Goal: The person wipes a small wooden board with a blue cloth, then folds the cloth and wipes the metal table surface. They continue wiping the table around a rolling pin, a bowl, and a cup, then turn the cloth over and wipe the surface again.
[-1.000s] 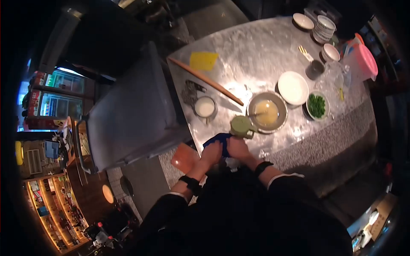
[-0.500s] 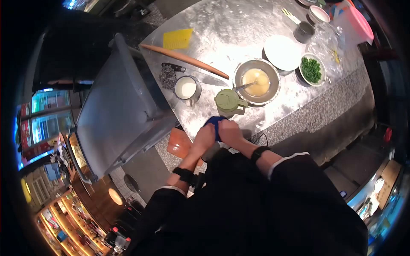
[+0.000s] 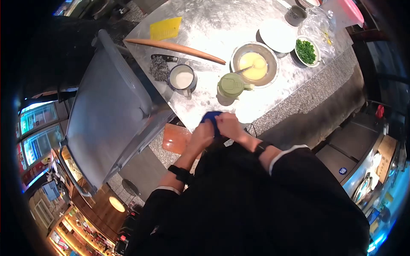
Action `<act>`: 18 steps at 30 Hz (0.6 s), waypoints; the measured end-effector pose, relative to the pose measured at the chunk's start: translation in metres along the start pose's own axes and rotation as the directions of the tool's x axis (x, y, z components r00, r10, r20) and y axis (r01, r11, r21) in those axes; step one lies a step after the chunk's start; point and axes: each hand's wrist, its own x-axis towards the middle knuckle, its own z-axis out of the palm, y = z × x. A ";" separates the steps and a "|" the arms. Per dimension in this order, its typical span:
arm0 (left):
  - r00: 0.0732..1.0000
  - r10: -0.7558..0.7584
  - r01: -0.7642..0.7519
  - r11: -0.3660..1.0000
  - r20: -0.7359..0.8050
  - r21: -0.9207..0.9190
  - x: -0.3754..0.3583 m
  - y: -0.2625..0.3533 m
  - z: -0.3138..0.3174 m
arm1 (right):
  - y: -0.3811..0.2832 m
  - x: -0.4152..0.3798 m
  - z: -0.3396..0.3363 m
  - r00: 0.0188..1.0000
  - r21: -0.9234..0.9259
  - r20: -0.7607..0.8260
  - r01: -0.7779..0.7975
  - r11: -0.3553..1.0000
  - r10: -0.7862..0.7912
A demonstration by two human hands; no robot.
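Observation:
My left hand (image 3: 202,135) and my right hand (image 3: 230,126) are together at the table's near edge, close to my body. Both are closed on a dark blue piece of cloth (image 3: 210,116), which is partly covered by my fingers. Just beyond my hands stands a pitcher with a green lid (image 3: 231,84). Behind it a steel bowl (image 3: 274,68) holds a yellow liquid like beaten egg (image 3: 254,68), with a utensil resting in it. On the left is a mug (image 3: 182,77) with something white inside.
A wooden rolling pin (image 3: 179,49), a knife (image 3: 165,58) and a yellow scraper (image 3: 165,28) lie on the metal table (image 3: 213,21). To the right are a white bowl (image 3: 277,36), chopped greens (image 3: 306,51), a grey cup (image 3: 295,16) and a plastic bag (image 3: 318,27). A large grey panel (image 3: 102,98) stands left.
The view has shifted, so the table's things sit higher and slightly left. My hands stay closed on the blue cloth, with the left hand a little farther left and the right wrist more bent.

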 end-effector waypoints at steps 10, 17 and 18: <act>0.941 0.315 -0.320 0.947 -0.122 -0.017 0.045 -0.003 -0.004 | -0.025 0.032 -0.033 0.725 0.440 0.184 -0.665 0.603 0.664; 0.911 0.413 -0.407 0.904 -0.015 0.130 0.024 -0.023 0.005 | -0.037 0.001 -0.023 0.703 0.411 0.207 -0.694 0.591 0.680; 0.802 0.597 -0.588 0.779 0.029 0.220 0.027 -0.014 0.008 | -0.027 -0.004 -0.031 0.677 0.461 0.201 -0.703 0.541 0.708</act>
